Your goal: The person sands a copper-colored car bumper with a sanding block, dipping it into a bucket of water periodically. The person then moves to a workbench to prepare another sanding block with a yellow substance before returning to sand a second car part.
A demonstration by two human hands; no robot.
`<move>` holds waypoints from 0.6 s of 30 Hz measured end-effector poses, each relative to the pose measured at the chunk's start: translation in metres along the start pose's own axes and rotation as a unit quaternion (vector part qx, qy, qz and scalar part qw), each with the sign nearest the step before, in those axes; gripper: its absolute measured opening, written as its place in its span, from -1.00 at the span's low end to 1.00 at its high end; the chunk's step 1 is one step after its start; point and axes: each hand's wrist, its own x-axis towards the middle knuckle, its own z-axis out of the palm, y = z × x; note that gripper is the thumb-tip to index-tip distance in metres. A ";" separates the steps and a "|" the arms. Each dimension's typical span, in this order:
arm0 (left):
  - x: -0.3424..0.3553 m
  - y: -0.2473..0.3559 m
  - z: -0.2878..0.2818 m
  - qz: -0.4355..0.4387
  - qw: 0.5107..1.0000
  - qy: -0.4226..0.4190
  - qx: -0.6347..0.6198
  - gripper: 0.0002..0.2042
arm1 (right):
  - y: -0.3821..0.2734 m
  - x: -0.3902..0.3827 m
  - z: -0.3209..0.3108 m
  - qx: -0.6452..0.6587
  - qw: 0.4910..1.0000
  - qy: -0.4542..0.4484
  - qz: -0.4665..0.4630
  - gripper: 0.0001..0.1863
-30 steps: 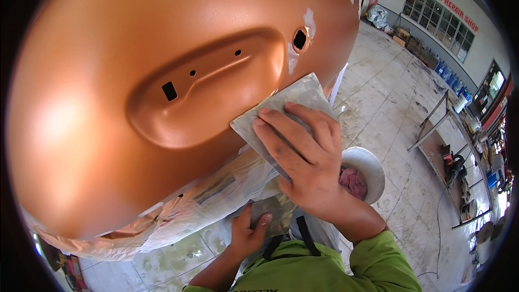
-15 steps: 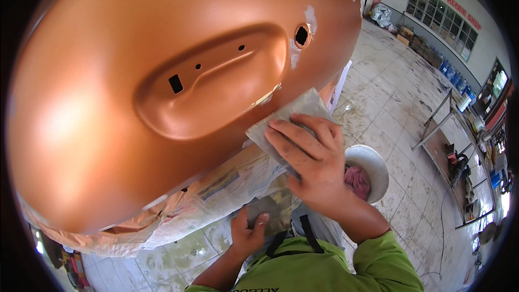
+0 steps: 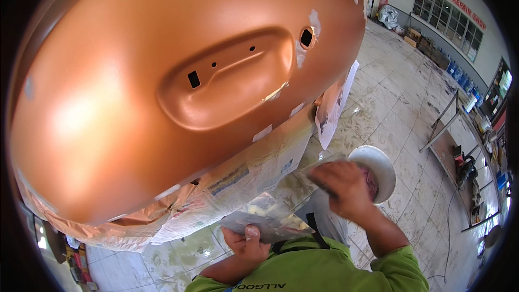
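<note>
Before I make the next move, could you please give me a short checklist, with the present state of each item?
1. Flat plate held by the left hand: ok, thumb on top.
2. Flat spreader held by the right hand: ok, though blurred.
3. Spreader apart from the orange car body panel: ok.
4. Paste on the spreader's edge: cannot tell, too blurred.
5. Masking paper at the panel's right lying close: not ok, its corner hangs loose.
6. Bucket upright: ok.
</note>
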 end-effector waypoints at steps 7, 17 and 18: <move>-0.002 -0.020 -0.021 -0.060 0.997 0.000 0.051 -0.64 | -0.008 0.078 -0.063 0.183 0.982 0.048 0.014 0.14; -0.007 -0.021 -0.048 -0.072 0.989 -0.024 0.129 -0.62 | -0.006 0.113 -0.044 0.071 0.996 0.042 -0.041 0.17; -0.008 -0.022 -0.049 -0.075 0.989 -0.021 0.128 -0.62 | -0.007 0.112 -0.043 0.061 0.996 0.044 -0.042 0.17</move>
